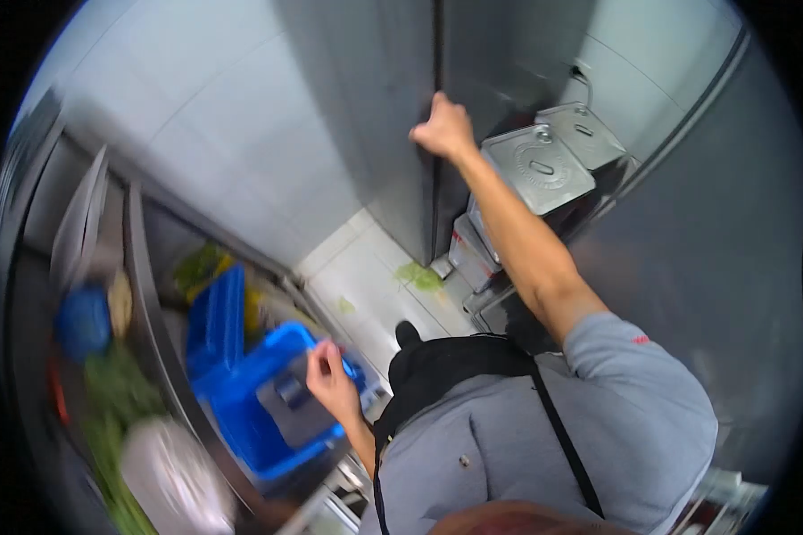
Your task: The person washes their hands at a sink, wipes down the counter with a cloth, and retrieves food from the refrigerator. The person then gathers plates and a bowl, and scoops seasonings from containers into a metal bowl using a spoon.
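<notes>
My right arm reaches forward, and my right hand [446, 129] is closed on the edge of a tall grey metal door [379, 134]. Down on the left, my left hand [332, 382] is held in front of my body with its fingers curled inward. Whatever it may hold, if anything, is hidden. Right behind that hand stands a blue plastic bin [241, 428] with its blue lid [216, 321] raised. A dark object lies inside the bin, too blurred to name.
Metal containers with lids [540, 169] are stacked beyond my right forearm. Leafy greens [120, 392], a blue round item [85, 321] and a clear plastic bag [174, 477] lie on the left shelf. Green scraps [419, 276] lie on the tiled floor [357, 267]. A grey panel [705, 267] rises at right.
</notes>
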`<state>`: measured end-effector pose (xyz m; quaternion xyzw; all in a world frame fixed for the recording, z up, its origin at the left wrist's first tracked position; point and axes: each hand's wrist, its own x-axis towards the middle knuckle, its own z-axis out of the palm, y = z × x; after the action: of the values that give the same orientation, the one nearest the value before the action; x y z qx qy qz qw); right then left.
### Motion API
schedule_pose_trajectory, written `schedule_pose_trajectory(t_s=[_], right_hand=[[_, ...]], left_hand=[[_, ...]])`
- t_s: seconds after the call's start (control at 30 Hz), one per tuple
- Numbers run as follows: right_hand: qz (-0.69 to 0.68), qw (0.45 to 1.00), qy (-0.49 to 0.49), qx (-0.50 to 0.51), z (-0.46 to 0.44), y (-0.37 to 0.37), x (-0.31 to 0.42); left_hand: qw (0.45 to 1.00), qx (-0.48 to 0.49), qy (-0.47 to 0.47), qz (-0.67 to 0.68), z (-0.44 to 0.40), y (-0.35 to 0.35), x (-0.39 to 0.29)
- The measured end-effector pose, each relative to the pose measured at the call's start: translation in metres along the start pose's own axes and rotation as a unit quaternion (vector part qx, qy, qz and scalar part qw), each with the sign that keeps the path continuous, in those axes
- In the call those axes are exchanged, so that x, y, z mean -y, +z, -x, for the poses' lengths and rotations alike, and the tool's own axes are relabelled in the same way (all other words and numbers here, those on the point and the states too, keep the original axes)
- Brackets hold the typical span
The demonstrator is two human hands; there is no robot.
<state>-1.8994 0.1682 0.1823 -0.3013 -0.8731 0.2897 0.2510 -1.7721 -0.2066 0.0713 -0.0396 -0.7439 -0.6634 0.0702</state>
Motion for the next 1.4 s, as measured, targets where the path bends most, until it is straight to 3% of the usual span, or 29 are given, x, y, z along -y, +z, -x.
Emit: schedule_pose_trajectory(t_s=[0.1, 0.13, 0.17, 0.2, 0.23, 0.27, 0.3, 0.33, 0.37, 0.47, 0.53, 0.8, 0.87, 0.97, 1.0, 1.03, 1.1, 1.13, 1.17, 1.2, 1.23, 1.3, 1.33, 1.37, 1.4], right_hand=[[0.035, 0.995, -0.043, 0.082, 0.010, -0.005, 0.007], [-0.031, 0.979, -0.133, 0.152, 0.013, -0.005, 0.004], [-0.106, 0.942, -0.222, 0.230, 0.014, -0.008, 0.005], [-0.204, 0.873, -0.215, 0.387, 0.012, -0.003, 0.006], [-0.182, 0.881, -0.183, 0.397, 0.010, -0.006, 0.014], [-0.155, 0.886, -0.154, 0.409, 0.007, -0.012, 0.019], [-0.153, 0.884, -0.152, 0.414, 0.001, -0.009, 0.012], [-0.055, 0.923, -0.152, 0.349, -0.004, -0.006, 0.002], [0.040, 0.948, -0.146, 0.279, -0.011, -0.002, -0.002], [0.009, 0.957, -0.091, 0.275, -0.036, 0.016, 0.001], [0.025, 0.951, -0.098, 0.293, -0.050, 0.047, 0.004], [0.019, 0.922, -0.136, 0.363, -0.071, 0.145, 0.002], [0.040, 0.951, -0.094, 0.292, -0.095, 0.147, 0.011], [0.077, 0.985, -0.146, 0.050, -0.172, 0.133, 0.040], [-0.006, 0.984, -0.172, -0.055, -0.200, 0.117, 0.065], [0.005, 0.960, -0.207, -0.188, -0.233, 0.105, 0.071], [0.087, 0.939, -0.149, -0.297, -0.285, 0.073, 0.106], [0.139, 0.920, -0.134, -0.340, -0.307, 0.065, 0.117], [0.137, 0.919, -0.137, -0.343, -0.327, 0.060, 0.119], [0.128, 0.945, -0.125, -0.272, -0.345, 0.052, 0.120], [0.121, 0.966, -0.112, -0.200, -0.355, 0.047, 0.120], [0.133, 0.954, -0.119, -0.239, -0.337, 0.058, 0.121], [0.145, 0.942, -0.128, -0.274, -0.327, 0.062, 0.120], [0.096, 0.944, -0.136, -0.284, -0.323, 0.066, 0.110], [0.096, 0.943, -0.138, -0.286, -0.319, 0.070, 0.105]], left_hand=[[0.978, 0.149, 0.141, 0.031, -0.149, 0.086, -0.037], [0.957, 0.192, 0.212, 0.048, -0.185, 0.111, -0.061], [0.939, 0.198, 0.268, 0.078, -0.212, 0.134, -0.089], [0.924, 0.195, 0.306, 0.122, -0.231, 0.150, -0.116], [0.906, 0.187, 0.342, 0.165, -0.250, 0.161, -0.136], [0.904, 0.132, 0.387, 0.122, -0.269, 0.163, -0.141], [0.908, 0.007, 0.419, 0.013, -0.278, 0.165, -0.146], [0.884, -0.121, 0.441, -0.097, -0.281, 0.163, -0.149], [0.902, -0.110, 0.417, -0.024, -0.291, 0.154, -0.138], [0.906, -0.101, 0.403, 0.082, -0.311, 0.125, -0.130], [0.896, -0.110, 0.431, -0.007, -0.335, 0.101, -0.118], [0.891, -0.143, 0.430, 0.033, -0.389, 0.046, -0.089], [0.903, -0.156, 0.396, 0.063, -0.400, 0.034, -0.069], [0.892, -0.146, 0.427, 0.034, -0.413, 0.026, -0.074], [0.892, -0.142, 0.425, 0.050, -0.417, 0.022, -0.071], [0.890, -0.147, 0.429, 0.051, -0.412, 0.025, -0.071], [0.848, -0.243, 0.467, -0.061, -0.410, 0.026, -0.076], [0.847, -0.246, 0.467, -0.060, -0.408, 0.027, -0.081], [0.782, -0.337, 0.510, -0.122, -0.400, 0.034, -0.090], [0.702, -0.424, 0.543, -0.180, -0.393, 0.044, -0.098], [0.695, -0.405, 0.588, -0.088, -0.385, 0.056, -0.102], [0.637, -0.345, 0.686, 0.067, -0.387, 0.088, -0.095], [0.668, -0.262, 0.694, 0.067, -0.385, 0.111, -0.096], [0.755, -0.192, 0.627, -0.020, -0.380, 0.133, -0.102], [0.815, -0.056, 0.577, -0.032, -0.396, 0.156, -0.105]])
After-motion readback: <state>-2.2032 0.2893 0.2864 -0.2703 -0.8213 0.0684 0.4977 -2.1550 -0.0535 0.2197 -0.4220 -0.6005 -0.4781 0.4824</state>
